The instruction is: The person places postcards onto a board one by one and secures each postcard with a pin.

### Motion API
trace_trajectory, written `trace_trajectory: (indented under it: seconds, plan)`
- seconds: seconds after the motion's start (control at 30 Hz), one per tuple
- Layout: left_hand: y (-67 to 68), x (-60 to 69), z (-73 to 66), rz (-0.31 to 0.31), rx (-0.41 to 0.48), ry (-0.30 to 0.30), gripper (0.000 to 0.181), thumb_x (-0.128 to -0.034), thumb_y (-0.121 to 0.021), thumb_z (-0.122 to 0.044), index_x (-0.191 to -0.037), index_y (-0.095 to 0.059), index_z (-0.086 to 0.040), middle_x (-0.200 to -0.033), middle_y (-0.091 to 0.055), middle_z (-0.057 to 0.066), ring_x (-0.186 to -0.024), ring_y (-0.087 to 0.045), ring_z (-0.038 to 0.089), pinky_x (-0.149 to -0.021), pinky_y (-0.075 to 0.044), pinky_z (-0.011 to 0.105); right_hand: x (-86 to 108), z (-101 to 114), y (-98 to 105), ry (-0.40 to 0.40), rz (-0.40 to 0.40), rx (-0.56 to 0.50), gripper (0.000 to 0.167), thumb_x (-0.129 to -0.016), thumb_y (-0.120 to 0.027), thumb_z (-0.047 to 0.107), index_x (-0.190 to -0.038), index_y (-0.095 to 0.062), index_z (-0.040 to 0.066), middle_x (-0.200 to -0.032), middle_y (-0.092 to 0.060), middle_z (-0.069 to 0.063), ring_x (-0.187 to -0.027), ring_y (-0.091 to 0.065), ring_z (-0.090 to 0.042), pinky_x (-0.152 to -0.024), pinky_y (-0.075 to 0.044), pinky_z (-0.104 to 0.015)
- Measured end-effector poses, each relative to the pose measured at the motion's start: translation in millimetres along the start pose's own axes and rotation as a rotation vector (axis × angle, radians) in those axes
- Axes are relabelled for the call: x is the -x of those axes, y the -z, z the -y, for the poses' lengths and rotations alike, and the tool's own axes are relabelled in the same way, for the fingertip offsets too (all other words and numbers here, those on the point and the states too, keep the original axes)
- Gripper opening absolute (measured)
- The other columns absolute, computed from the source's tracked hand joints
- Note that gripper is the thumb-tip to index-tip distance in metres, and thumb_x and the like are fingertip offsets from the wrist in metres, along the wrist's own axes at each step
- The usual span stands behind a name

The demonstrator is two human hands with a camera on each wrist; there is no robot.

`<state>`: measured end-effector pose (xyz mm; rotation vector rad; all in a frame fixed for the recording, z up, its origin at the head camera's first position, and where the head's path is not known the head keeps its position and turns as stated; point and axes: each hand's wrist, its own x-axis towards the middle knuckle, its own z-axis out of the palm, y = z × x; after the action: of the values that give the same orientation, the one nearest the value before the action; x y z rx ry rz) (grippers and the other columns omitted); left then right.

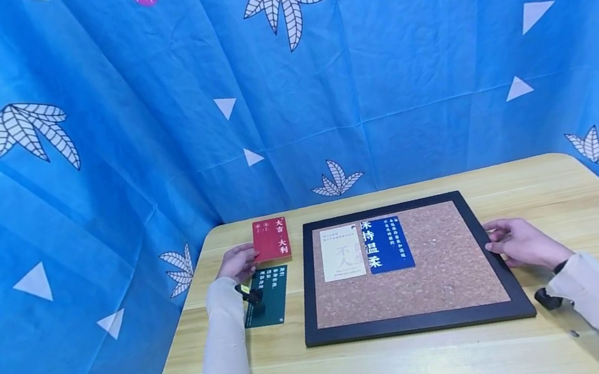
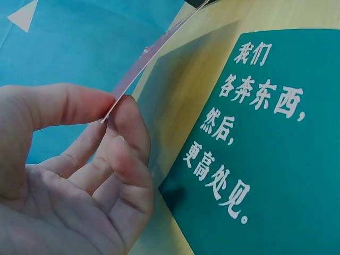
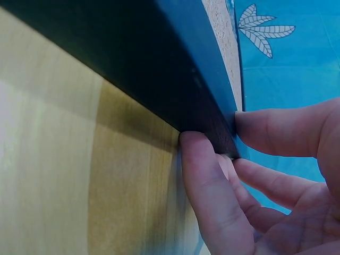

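The left hand (image 1: 237, 263) pinches the near left corner of a red card (image 1: 271, 241) between thumb and fingers; in the left wrist view the card (image 2: 154, 56) stands tilted off the table. Just nearer lies a green card (image 1: 272, 299), partly under the left wrist in the head view. The right hand (image 1: 526, 242) grips the right edge of a black-framed cork board (image 1: 419, 322), thumb on the frame and fingers at its outer side, as the right wrist view shows on the frame (image 3: 127, 48). A cream card (image 1: 341, 253) and a blue card (image 1: 396, 243) lie side by side on the cork.
The wooden table (image 1: 415, 367) extends around the board. A blue patterned curtain (image 1: 404, 61) hangs behind the table and along its left side. A small dark object (image 1: 575, 333) lies on the table near the right forearm.
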<state>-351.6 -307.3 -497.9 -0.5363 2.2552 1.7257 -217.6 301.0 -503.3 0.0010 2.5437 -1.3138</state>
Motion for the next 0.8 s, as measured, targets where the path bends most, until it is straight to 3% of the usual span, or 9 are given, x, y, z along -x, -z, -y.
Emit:
trace_trajectory:
  seconds: [0.33,0.6,0.8]
  plan:
    - [-9.8,7.9,-10.2,0.050,0.047,-0.001,0.054,-0.1027,-0.063,-0.026,-0.153,-0.047,-0.012,-0.148,-0.059,0.013,-0.104,-0.062,0.017,-0.078,-0.053,0.019,-0.2,0.0,-0.3,-0.002,-0.003,0.004,0.056,-0.103,-0.057,0.009,-0.150,-0.036,-0.014,-0.121,-0.054,-0.026,-0.090,-0.060,-0.020,-0.059,-0.054,-0.031]
    - [-21.3,18.6,-21.4,0.070,0.078,-0.019,0.054,-0.1011,-0.066,-0.027,-0.151,-0.050,-0.012,-0.145,-0.061,0.011,-0.110,-0.063,0.022,-0.098,-0.054,0.031,-0.8,-0.1,0.8,-0.007,-0.004,0.013,0.057,-0.103,-0.057,0.009,-0.150,-0.036,-0.013,-0.123,-0.054,-0.027,-0.094,-0.060,-0.023,-0.062,-0.055,-0.032]
    - [-31.9,24.9,-28.9,0.085,0.082,-0.043,0.054,-0.1007,-0.066,-0.027,-0.150,-0.050,-0.011,-0.144,-0.061,0.013,-0.110,-0.065,0.023,-0.101,-0.053,0.035,-0.8,0.2,0.2,-0.008,-0.003,0.006,0.056,-0.103,-0.057,0.009,-0.150,-0.036,-0.014,-0.122,-0.054,-0.027,-0.091,-0.060,-0.021,-0.060,-0.054,-0.031]
